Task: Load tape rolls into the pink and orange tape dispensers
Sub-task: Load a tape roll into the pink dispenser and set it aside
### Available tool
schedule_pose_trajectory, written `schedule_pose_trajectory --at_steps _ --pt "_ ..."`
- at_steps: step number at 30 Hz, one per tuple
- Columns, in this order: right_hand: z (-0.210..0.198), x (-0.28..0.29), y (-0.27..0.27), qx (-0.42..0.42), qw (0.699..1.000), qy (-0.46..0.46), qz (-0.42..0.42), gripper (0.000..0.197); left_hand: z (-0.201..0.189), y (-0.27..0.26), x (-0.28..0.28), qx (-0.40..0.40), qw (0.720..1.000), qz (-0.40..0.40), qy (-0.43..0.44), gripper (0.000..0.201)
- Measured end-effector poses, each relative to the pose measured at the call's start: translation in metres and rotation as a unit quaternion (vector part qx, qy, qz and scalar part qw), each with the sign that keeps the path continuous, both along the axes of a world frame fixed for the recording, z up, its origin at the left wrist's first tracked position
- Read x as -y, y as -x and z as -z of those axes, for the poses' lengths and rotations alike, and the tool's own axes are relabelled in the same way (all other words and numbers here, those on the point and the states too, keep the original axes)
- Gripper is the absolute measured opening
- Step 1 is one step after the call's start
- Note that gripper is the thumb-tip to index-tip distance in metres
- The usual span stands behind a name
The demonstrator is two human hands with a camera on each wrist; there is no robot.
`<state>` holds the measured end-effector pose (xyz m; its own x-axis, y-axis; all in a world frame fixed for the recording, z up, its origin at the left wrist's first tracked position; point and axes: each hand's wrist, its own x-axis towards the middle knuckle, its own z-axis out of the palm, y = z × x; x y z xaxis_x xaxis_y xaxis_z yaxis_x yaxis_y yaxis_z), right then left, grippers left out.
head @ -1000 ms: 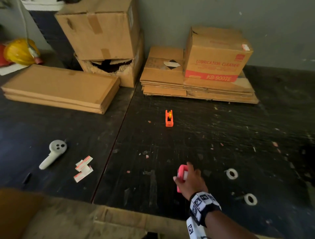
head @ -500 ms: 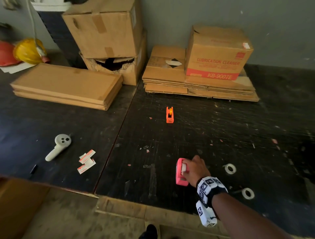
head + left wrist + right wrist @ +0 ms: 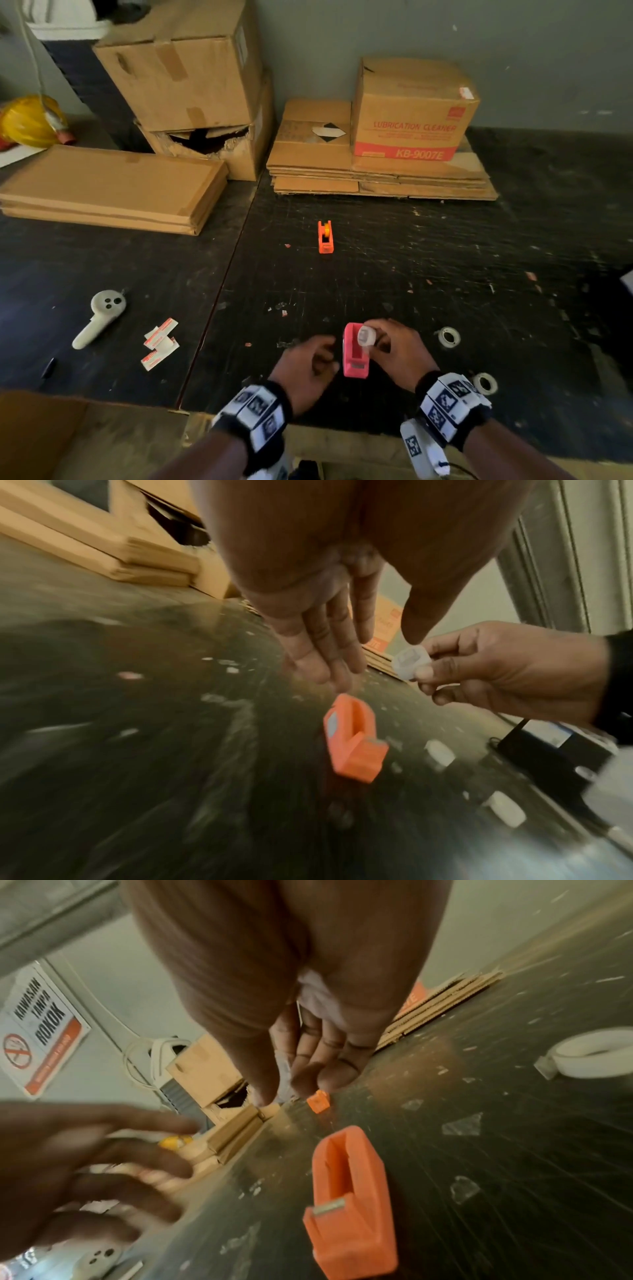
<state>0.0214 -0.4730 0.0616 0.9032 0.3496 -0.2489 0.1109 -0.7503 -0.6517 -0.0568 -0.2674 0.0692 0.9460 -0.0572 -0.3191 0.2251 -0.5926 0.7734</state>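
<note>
Near the front edge of the black table (image 3: pixel 445 260) the pink dispenser (image 3: pixel 356 356) is seen standing upright, its slot empty in both wrist views, where its colour reads nearer orange. A small white spool (image 3: pixel 365 335) is pinched between thumb and fingertips of the right hand (image 3: pixel 399 353) and is held just above the far end of that slot, not seated; whether tape is wound on it cannot be told. The left hand (image 3: pixel 308 366) is held just left of the dispenser, apart from it, nothing gripped; its fingers appear straight and close together in the left wrist view but loosely bent in the head view, so the exact pose cannot be stated firmly. Two tape rolls (image 3: pixel 448 336) (image 3: pixel 484 383) are noted lying flat on the table to the right, untouched, the nearer one just beside the right wrist. The orange dispenser (image 3: pixel 325 238) is noted standing alone farther back, well apart from both hands; something yellowish shows in its top, but whether it is loaded cannot be told. Progress is judged early: no roll is seen seated in the pink dispenser. Remaining, by this estimate: a roll to be fitted on the spool, the spool dropped into the pink slot, then the orange unit to be attended to.
</note>
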Motion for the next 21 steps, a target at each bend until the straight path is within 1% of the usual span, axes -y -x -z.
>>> schedule_pose_trajectory --at_steps 1,4,8,11,13,16,19,21 --pt "-0.005 0.001 0.002 0.002 1.000 -0.015 -0.004 0.041 -0.006 -0.018 0.009 0.015 1.000 0.015 0.016 0.037" --pt "-0.020 0.004 0.005 0.011 0.999 -0.047 -0.008 0.033 -0.006 -0.047 0.021 0.060 0.997 0.051 0.014 0.030" --pt "-0.028 0.007 0.001 0.008 0.997 -0.075 0.018 0.028 0.000 -0.068 0.027 0.062 0.996 0.058 0.038 0.022" --pt "-0.026 0.006 -0.008 -0.012 0.996 -0.079 0.042 0.031 0.008 -0.081 0.023 0.083 0.993 0.076 0.043 0.020" --pt "-0.022 0.006 -0.017 -0.032 0.995 -0.075 0.059 0.032 0.010 -0.092 0.022 0.073 0.992 0.100 0.034 0.017" --pt "-0.016 0.009 -0.027 -0.066 0.992 -0.067 0.082 0.028 0.012 -0.109 0.024 0.059 0.992 0.108 0.021 0.012" --pt "-0.007 0.022 -0.030 -0.103 0.983 -0.059 0.139 0.031 0.020 -0.123 0.034 0.037 0.992 0.119 0.012 0.011" --pt "-0.001 0.037 -0.030 -0.123 0.977 -0.038 0.172 0.030 0.023 -0.127 0.045 0.001 0.993 0.113 0.017 0.009"
